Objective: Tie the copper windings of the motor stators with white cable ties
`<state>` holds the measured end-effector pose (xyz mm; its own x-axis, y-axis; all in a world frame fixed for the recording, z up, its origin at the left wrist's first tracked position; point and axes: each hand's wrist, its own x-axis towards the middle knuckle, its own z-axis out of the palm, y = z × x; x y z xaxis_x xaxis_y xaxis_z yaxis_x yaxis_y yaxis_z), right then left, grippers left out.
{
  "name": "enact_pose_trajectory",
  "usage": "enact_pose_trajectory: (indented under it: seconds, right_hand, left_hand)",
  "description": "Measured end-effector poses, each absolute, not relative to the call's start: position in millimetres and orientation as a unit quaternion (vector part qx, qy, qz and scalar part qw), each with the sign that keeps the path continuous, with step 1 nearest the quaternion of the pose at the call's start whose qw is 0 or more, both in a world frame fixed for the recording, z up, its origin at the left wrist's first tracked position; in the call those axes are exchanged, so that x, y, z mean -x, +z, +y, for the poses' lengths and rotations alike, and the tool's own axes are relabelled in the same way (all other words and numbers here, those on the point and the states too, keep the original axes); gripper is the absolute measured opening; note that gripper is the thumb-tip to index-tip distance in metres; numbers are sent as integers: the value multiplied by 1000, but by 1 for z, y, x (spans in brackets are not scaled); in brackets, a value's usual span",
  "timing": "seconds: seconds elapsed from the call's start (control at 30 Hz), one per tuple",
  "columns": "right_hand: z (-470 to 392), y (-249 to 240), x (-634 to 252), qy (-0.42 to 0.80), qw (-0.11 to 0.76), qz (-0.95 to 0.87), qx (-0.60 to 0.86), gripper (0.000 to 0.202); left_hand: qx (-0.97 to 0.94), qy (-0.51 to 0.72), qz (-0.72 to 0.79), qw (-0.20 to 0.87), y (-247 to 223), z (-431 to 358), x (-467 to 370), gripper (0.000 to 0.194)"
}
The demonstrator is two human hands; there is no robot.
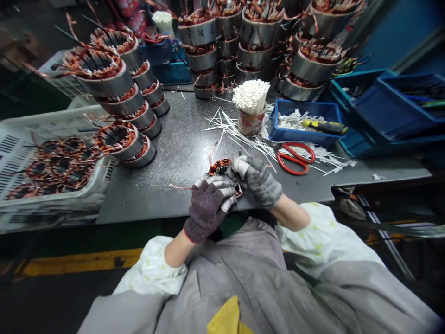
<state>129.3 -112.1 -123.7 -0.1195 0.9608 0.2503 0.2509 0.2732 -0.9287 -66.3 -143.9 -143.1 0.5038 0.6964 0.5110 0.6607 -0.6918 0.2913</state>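
Note:
Near the table's front edge lies a small stator with copper windings (219,167), mostly covered by both gloved hands. My left hand (209,202), in a dark purple glove with pale fingertips, has its fingers bent round the stator's near left side. From the right, my right hand (257,180), in a grey glove, closes its fingers at the stator's upper right side; whatever sits between those fingertips is too small to make out. Loose copper wire ends stick out to the left and upward from the windings.
Beyond the hands are a cup of white sticks (251,109), scattered strips, red-handled scissors (295,158) and a blue bin (306,120). Stacked stators (104,79) and a white crate (93,192) stand left. More stator stacks (255,35) line the back; blue bins (410,111) sit right.

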Motion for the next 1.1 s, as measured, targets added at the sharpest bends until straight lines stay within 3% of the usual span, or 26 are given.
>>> enact_pose_trajectory:
  seconds: [0.2, 0.37, 0.63, 0.83, 0.9, 1.0, 1.1]
  right_hand:
    - [-138, -127, -143, 289, 498, -660, 483, 20]
    - [-147, -144, -131, 249, 372, -748, 490, 22]
    - [-73, -154, -142, 435, 356, -788, 251, 17]
    - [-60, -153, -151, 481, 339, -778, 221, 23]
    - [-51, -149, -167, 454, 386, -748, 293, 30]
    - [-22, -139, -191, 302, 544, -604, 497, 18]
    - [16, -127, -196, 177, 604, -508, 588, 12]
  left_hand:
    - [-839, 336, 428, -30, -141, -160, 80, 26]
    - [-887, 255, 384, -17, -124, -142, 94, 18]
    - [-971, 194, 135, -41, -113, -98, 104, 19]
    - [-945, 230, 199, -124, -121, -109, 109, 17]
    - [-927, 238, 257, -131, -123, -117, 102, 16]
    - [-901, 257, 324, -127, -133, -129, 90, 22]
    - [-879, 291, 363, -103, -145, -138, 83, 27]
